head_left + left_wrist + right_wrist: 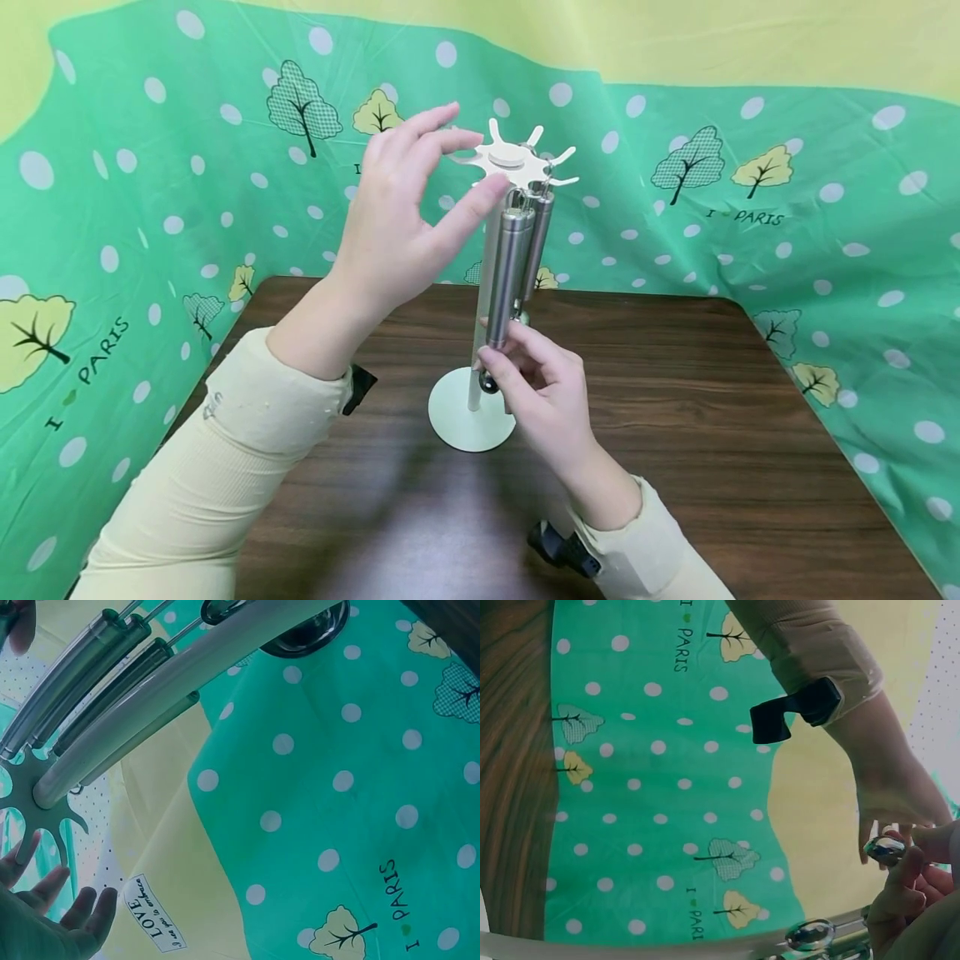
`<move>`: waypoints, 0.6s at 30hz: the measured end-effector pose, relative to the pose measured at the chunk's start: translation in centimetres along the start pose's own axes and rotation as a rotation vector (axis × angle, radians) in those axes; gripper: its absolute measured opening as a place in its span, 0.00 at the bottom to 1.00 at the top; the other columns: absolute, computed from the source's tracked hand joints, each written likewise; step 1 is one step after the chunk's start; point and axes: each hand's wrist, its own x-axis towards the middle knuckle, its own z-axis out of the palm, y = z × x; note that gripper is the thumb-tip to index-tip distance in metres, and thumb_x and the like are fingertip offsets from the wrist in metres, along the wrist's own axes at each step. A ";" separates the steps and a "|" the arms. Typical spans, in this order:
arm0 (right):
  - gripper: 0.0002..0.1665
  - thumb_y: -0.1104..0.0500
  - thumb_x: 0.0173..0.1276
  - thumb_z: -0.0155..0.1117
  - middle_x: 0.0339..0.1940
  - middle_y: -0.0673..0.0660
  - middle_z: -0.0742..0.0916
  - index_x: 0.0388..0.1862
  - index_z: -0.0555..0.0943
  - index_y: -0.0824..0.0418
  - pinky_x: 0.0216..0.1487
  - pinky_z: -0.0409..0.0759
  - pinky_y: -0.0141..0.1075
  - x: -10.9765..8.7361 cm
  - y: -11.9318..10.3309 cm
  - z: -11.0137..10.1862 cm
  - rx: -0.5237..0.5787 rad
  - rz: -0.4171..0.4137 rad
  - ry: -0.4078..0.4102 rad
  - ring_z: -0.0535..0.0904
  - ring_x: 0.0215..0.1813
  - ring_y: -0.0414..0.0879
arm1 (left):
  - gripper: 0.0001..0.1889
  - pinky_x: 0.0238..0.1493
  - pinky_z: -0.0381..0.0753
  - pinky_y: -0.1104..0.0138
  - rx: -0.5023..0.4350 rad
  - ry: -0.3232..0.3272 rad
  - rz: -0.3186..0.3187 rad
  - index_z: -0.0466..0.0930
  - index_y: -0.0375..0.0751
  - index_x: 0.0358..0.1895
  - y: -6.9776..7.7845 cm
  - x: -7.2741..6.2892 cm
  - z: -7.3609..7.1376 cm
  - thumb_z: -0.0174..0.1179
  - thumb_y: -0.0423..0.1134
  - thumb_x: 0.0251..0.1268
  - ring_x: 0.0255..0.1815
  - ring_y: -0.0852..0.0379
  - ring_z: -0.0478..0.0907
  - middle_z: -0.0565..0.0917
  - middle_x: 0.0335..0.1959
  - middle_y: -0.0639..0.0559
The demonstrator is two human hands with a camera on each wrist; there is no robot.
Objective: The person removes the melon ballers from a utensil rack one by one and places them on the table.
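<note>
A white utensil stand (471, 425) has a round base, a pole and a star-shaped hook plate (521, 162) on top. Several metal utensils with thick steel handles (540, 242) hang from it. My left hand (401, 200) is at the plate's left side, fingers spread, thumb and index finger at its edge; contact is unclear. My right hand (551, 387) pinches the lower end of the nearest metal kitchen utensil (510, 267). A shiny rounded piece (887, 850) shows by the right fingers in the right wrist view. The utensil's exact kind is hidden.
Beneath the stand is a dark wooden table (675, 400). A green and yellow printed cloth (637, 158) covers the wall behind and both sides. Black wrist devices sit on both sleeves. In the left wrist view, a dark shiny ladle bowl (319, 634) shows beside the pole.
</note>
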 end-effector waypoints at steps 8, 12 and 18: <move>0.16 0.79 0.62 0.59 0.26 0.44 0.86 0.50 0.80 0.78 0.28 0.75 0.26 -0.8 -0.3 -0.9 0.101 0.030 0.022 0.81 0.27 0.37 | 0.21 0.64 0.64 0.62 0.018 0.004 -0.036 0.82 0.47 0.56 0.2 0.0 0.0 0.59 0.55 0.67 0.69 0.53 0.63 0.75 0.67 0.54; 0.16 0.80 0.62 0.59 0.26 0.44 0.85 0.49 0.80 0.78 0.24 0.72 0.27 -1.2 -0.3 -1.3 0.113 0.037 0.036 0.80 0.26 0.37 | 0.21 0.64 0.64 0.63 0.010 -0.011 -0.047 0.82 0.47 0.57 0.2 0.0 -0.2 0.58 0.54 0.68 0.70 0.55 0.63 0.75 0.68 0.56; 0.22 0.81 0.62 0.58 0.26 0.44 0.84 0.51 0.83 0.66 0.25 0.73 0.26 -1.7 -0.1 -1.7 0.159 0.026 0.061 0.81 0.27 0.36 | 0.21 0.64 0.64 0.65 0.013 -0.022 -0.042 0.81 0.46 0.58 0.1 0.0 -0.2 0.56 0.54 0.69 0.68 0.54 0.64 0.75 0.69 0.56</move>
